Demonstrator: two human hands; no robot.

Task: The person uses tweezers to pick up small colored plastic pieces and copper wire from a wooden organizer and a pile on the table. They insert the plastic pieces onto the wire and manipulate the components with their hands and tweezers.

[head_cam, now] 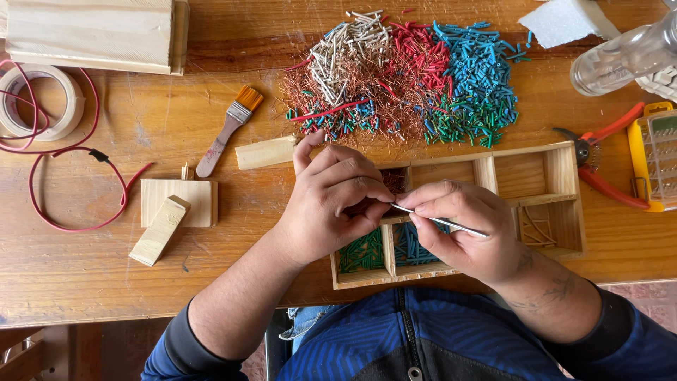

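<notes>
My right hand (465, 229) pinches slim metal tweezers (441, 221), whose tip meets the fingertips of my left hand (331, 204). My left hand is curled with its fingers closed over a small piece that I cannot make out. Both hands hover over a wooden tray with several compartments (543, 204). One compartment holds green wire bits (363, 252) and another holds blue ones (412, 248). Behind the tray lies a heap of cut wire pieces (402, 74): white, red, blue, green and bare copper strands.
A paintbrush (229, 130), wood blocks (176, 204), a red cable (63, 176) and a tape roll (39, 102) lie to the left. Red-handled cutters (599, 159), a yellow case (656, 159) and a clear bottle (624, 60) sit on the right. The table edge runs near my body.
</notes>
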